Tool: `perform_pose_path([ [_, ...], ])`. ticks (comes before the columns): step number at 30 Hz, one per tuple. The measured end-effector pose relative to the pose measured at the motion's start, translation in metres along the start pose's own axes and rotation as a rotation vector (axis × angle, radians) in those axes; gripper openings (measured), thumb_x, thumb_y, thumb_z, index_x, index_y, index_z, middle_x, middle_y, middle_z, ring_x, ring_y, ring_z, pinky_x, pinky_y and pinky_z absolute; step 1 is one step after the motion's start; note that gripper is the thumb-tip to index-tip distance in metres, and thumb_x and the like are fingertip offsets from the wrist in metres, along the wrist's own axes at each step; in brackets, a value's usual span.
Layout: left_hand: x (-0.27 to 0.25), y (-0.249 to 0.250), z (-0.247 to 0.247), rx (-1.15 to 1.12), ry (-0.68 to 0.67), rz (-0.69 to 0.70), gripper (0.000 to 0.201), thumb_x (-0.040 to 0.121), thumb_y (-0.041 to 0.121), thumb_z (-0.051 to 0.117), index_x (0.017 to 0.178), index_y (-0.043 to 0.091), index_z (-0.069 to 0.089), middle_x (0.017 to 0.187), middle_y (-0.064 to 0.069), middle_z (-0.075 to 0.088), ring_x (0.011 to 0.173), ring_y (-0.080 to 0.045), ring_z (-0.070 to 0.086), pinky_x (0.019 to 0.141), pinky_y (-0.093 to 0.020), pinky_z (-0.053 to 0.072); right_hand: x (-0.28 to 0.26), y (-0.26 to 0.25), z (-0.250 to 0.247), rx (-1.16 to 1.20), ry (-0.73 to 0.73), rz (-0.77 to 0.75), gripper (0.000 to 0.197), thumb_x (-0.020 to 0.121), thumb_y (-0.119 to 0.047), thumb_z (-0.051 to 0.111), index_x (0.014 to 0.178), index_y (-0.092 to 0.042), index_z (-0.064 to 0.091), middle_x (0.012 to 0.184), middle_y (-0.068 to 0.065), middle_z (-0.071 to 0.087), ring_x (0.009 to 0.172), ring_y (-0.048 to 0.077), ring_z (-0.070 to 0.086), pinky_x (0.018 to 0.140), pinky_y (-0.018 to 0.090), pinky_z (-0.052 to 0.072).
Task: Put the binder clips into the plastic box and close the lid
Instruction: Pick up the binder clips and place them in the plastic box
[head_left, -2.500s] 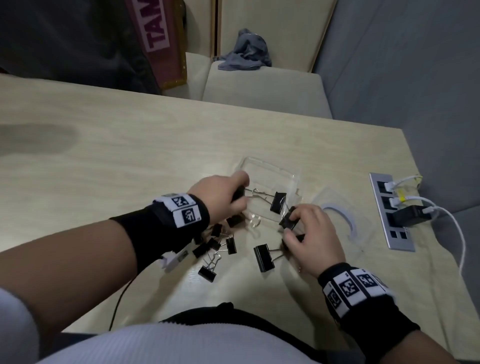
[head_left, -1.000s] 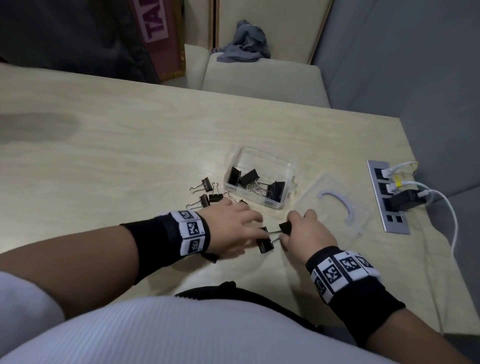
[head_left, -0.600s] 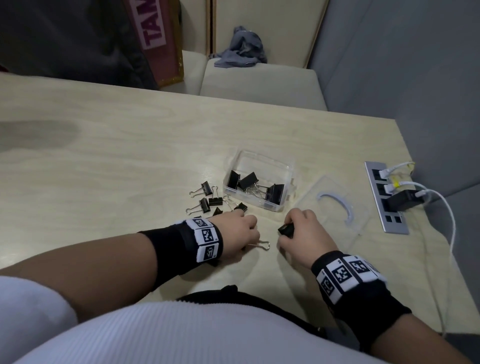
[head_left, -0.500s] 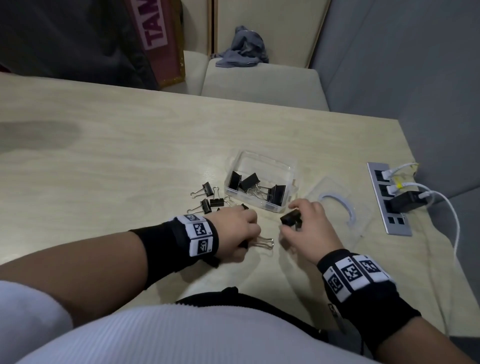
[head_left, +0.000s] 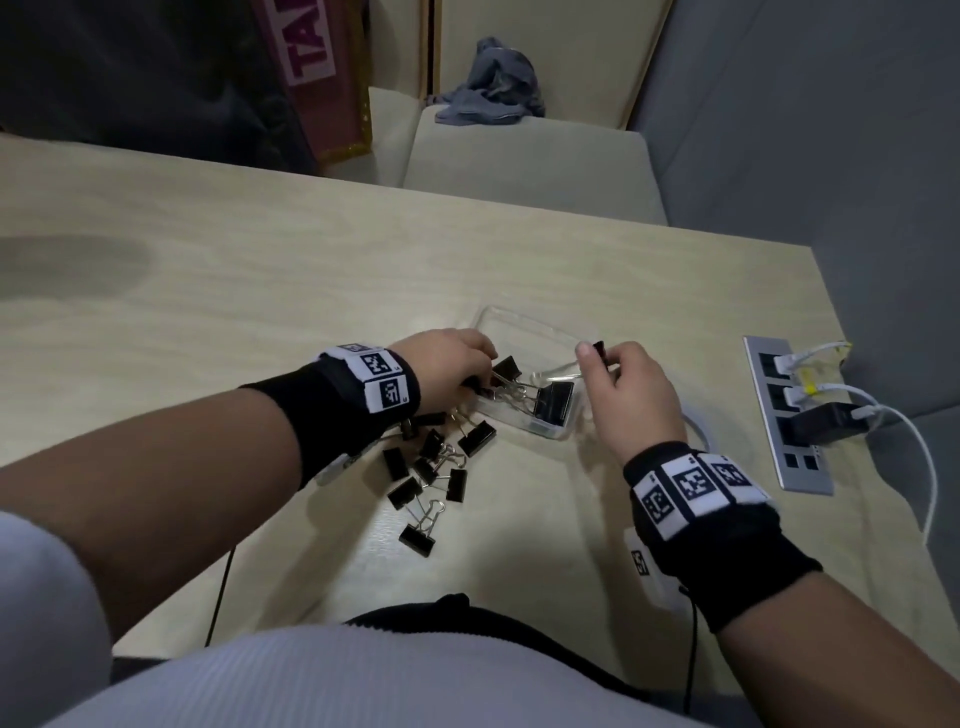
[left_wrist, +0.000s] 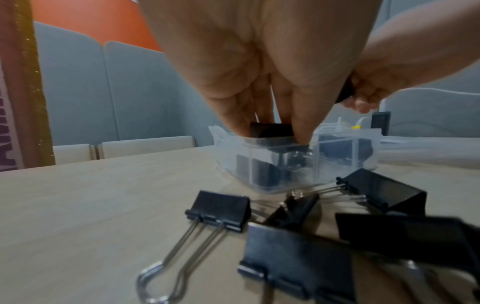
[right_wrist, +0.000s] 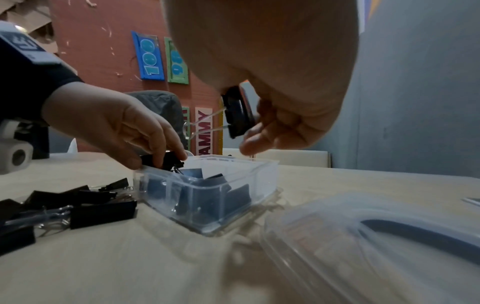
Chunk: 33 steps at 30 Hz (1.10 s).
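Note:
A clear plastic box (head_left: 540, 327) stands open on the table with a few black binder clips (head_left: 553, 402) inside. My left hand (head_left: 480, 364) pinches a black clip (left_wrist: 270, 130) at the box's left rim (left_wrist: 233, 142). My right hand (head_left: 597, 356) holds another black clip (right_wrist: 236, 112) in its fingertips, just above the box's (right_wrist: 259, 174) right side. Several loose clips (head_left: 431, 467) lie in a heap on the table in front of the box, under my left wrist. The clear lid (right_wrist: 363, 236) lies flat to the right of the box, mostly hidden behind my right hand in the head view.
A grey power strip (head_left: 784, 415) with white cables and a black plug sits near the table's right edge. A beige chair (head_left: 530, 166) with a grey cloth (head_left: 488, 88) stands beyond the far edge. Thin black cords hang from both wristbands.
Both hands have risen from the near part of the table and moved forward to the box, each with a clip. The heap of loose clips now shows behind my left wrist.

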<state>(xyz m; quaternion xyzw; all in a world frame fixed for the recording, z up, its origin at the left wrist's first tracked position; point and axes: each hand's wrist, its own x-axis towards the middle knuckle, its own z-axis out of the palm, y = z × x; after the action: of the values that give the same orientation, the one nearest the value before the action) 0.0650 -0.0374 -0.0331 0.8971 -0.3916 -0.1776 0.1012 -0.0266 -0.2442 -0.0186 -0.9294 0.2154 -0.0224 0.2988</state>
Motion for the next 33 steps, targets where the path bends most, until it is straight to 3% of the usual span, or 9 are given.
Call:
perform_pose_path([
  [2,0.000,-0.001,0.004,0.007,0.000,0.021,0.030,0.084,0.016,0.062,0.113,0.017,0.069,0.142,0.002,0.050,0.130,-0.021,0.049,0.103,-0.035,0.044,0.007,-0.001,0.005,-0.100,-0.022,0.036,0.050,0.092,-0.062,0.032,0.092,-0.015,0.049,0.080,0.005,0.061,0.075,0.028,0.058,0.062,0.035,0.044],
  [5,-0.005,-0.003,0.009,0.031,0.106,0.084,0.024,0.076,0.019,0.069,0.099,0.018,0.075,0.129,-0.003,0.063,0.121,-0.026,0.057,0.095,-0.045,0.050,0.014,-0.004,0.013,-0.279,-0.116,0.029,0.054,0.093,-0.059,0.029,0.084,-0.012,0.054,0.079,0.009,0.063,0.073,0.031,0.057,0.059,0.034,0.040],
  [9,-0.017,-0.007,0.008,-0.002,0.202,0.029,0.027,0.081,0.022,0.065,0.107,0.021,0.071,0.132,-0.004,0.058,0.123,-0.028,0.051,0.099,-0.044,0.044,0.016,-0.008,0.021,-0.449,-0.247,-0.013,0.058,0.092,-0.062,0.028,0.072,-0.014,0.052,0.073,0.007,0.059,0.071,0.028,0.056,0.056,0.033,0.038],
  [14,-0.038,-0.019,0.007,-0.094,0.273,-0.046,0.019,0.083,0.018,0.061,0.100,0.021,0.067,0.107,-0.004,0.062,0.099,-0.028,0.057,0.083,-0.041,0.050,0.010,-0.013,0.018,-0.477,-0.233,0.018,0.053,0.092,-0.063,0.027,0.087,-0.013,0.045,0.074,0.006,0.055,0.071,0.029,0.054,0.059,0.036,0.041],
  [20,-0.062,-0.034,0.015,0.139,0.017,-0.113,0.038,0.088,0.032,0.054,0.125,0.036,0.053,0.128,0.004,0.054,0.114,-0.022,0.050,0.089,-0.041,0.049,-0.037,-0.026,0.027,-0.359,-0.196,-0.466,0.017,0.094,-0.035,0.044,0.085,-0.020,0.048,0.082,-0.002,0.053,0.066,0.018,0.050,0.054,0.030,0.034],
  [23,-0.069,-0.032,0.022,0.161,-0.049,-0.110,0.046,0.085,0.038,0.057,0.130,0.042,0.049,0.133,0.008,0.051,0.120,-0.021,0.047,0.093,-0.040,0.047,-0.058,-0.026,0.047,-0.383,-0.355,-0.645,0.022,0.092,-0.027,0.046,0.110,-0.022,0.057,0.109,0.000,0.057,0.095,0.020,0.055,0.077,0.033,0.047],
  [26,-0.072,-0.028,0.028,0.063,-0.041,-0.106,0.034,0.079,0.027,0.063,0.112,0.029,0.065,0.131,0.005,0.054,0.118,-0.024,0.052,0.093,-0.038,0.048,-0.067,-0.019,0.061,-0.516,-0.526,-0.642,0.042,0.091,-0.026,0.048,0.133,-0.023,0.047,0.148,0.003,0.037,0.126,0.028,0.040,0.102,0.044,0.038],
  [29,-0.074,-0.027,0.027,-0.019,-0.045,-0.116,0.019,0.079,0.017,0.062,0.095,0.022,0.070,0.124,0.006,0.060,0.109,-0.019,0.058,0.090,-0.031,0.049,-0.070,-0.009,0.061,-0.544,-0.520,-0.603,0.036,0.091,-0.025,0.048,0.126,-0.015,0.052,0.149,0.004,0.034,0.121,0.029,0.043,0.100,0.043,0.040],
  [33,-0.075,-0.035,0.021,-0.050,0.066,-0.194,0.025,0.086,0.021,0.059,0.109,0.027,0.065,0.121,0.001,0.059,0.106,-0.023,0.059,0.088,-0.039,0.051,-0.068,-0.003,0.056,-0.545,-0.422,-0.599,0.030,0.089,-0.025,0.049,0.117,-0.016,0.055,0.133,0.004,0.047,0.114,0.029,0.048,0.096,0.043,0.041],
])
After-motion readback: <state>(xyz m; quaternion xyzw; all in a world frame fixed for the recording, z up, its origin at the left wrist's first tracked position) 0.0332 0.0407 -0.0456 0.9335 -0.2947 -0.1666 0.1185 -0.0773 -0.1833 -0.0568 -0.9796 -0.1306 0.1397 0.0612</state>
